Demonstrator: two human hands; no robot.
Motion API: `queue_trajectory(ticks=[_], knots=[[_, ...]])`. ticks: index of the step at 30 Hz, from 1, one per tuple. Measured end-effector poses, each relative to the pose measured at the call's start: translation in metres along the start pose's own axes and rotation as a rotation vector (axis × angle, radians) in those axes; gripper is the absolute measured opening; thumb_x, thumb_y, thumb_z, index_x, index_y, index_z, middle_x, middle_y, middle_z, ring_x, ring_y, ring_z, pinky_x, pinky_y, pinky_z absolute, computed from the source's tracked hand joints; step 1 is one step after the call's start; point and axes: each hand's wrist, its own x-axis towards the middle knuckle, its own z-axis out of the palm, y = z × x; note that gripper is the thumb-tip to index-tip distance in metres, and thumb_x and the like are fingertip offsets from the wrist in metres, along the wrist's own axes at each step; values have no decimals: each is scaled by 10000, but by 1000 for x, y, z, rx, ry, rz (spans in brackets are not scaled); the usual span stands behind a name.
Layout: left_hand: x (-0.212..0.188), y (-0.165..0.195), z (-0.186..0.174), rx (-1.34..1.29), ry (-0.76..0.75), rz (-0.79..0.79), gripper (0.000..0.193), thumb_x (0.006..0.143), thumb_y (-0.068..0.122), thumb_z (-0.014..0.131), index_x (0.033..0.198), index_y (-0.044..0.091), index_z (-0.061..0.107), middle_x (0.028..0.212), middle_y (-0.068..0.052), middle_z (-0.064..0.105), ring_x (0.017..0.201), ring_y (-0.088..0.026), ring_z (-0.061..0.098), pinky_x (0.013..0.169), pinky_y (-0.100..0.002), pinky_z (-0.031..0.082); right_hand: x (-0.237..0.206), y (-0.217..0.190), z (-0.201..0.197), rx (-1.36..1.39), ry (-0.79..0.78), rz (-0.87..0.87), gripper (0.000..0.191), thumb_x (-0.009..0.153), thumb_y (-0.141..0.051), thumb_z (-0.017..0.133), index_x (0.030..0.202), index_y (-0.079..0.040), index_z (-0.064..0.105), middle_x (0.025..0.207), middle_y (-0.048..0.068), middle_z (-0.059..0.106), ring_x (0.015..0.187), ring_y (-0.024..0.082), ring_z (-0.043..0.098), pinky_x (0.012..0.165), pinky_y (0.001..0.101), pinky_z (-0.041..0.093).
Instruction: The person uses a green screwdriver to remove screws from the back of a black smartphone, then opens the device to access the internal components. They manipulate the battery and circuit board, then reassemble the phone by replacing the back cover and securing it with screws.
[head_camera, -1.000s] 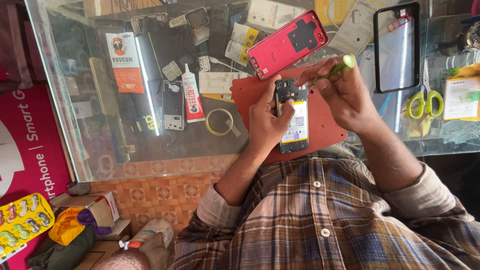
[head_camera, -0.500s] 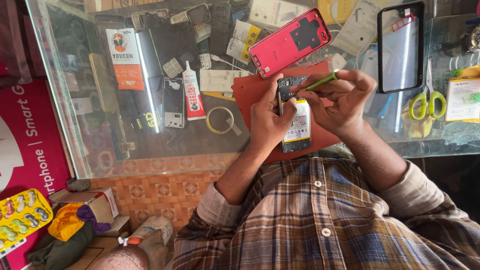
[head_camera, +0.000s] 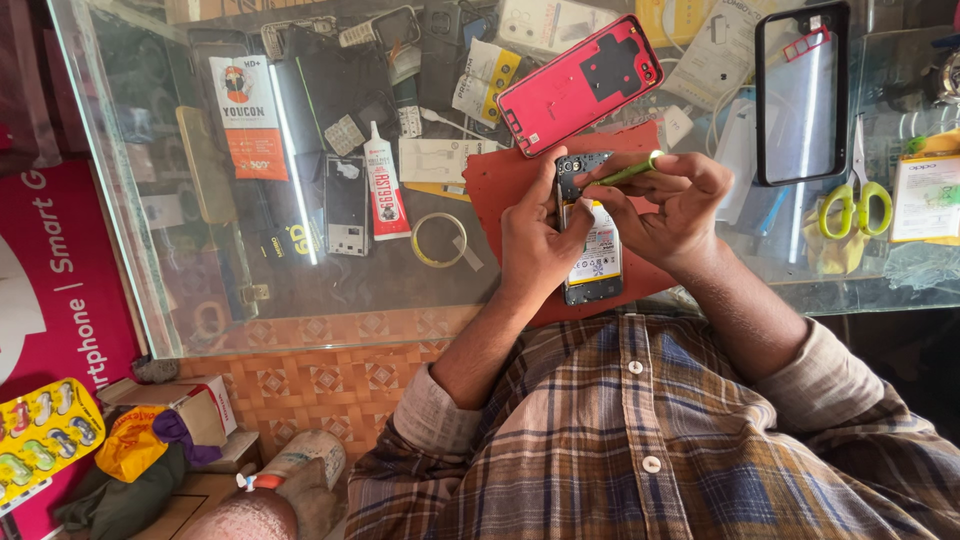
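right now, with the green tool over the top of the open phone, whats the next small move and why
Probably lower the tip of the green tool onto the dark cover plate at the top of the opened phone. The right hand holds the tool just over that corner, and the left hand grips the phone's side on the red mat. Whether the tip touches yet cannot be told.

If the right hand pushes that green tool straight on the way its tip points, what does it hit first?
Most likely the top end of the opened phone, just below the tool in the right hand; the left hand grips the phone there. Depth is unclear.
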Motion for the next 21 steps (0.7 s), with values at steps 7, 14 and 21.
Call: queue_trajectory(ticks=[7, 14, 21], knots=[[1, -3, 1, -28, 16, 80, 645, 953, -23, 680, 1542, -9, 419, 1059, -79, 756, 841, -51, 715, 718, -212, 571, 12, -10, -3, 80, -142, -37, 644, 982, 233, 547, 1281, -140, 115, 1203, 323, 597, 1143, 418, 720, 941, 464, 662], [1, 0, 0, 28, 14, 58, 629, 953, -13, 683, 1532, -11, 437, 930, -57, 759, 807, -47, 723, 723, -210, 571, 9, -13, 2, 37, -60, 52, 649, 985, 223, 585, 1289, -119, 124, 1200, 308, 616, 1126, 404, 733, 931, 448, 664], [2, 4, 0, 72, 28, 46, 614, 942, -9, 697, 1515, -3, 476, 834, -63, 739, 758, -49, 689, 702, -210, 534, 17, -17, -2, 84, -161, 4, 631, 1012, 201, 555, 1292, -164, 123, 1251, 295, 609, 1127, 347, 732, 900, 405, 653]])
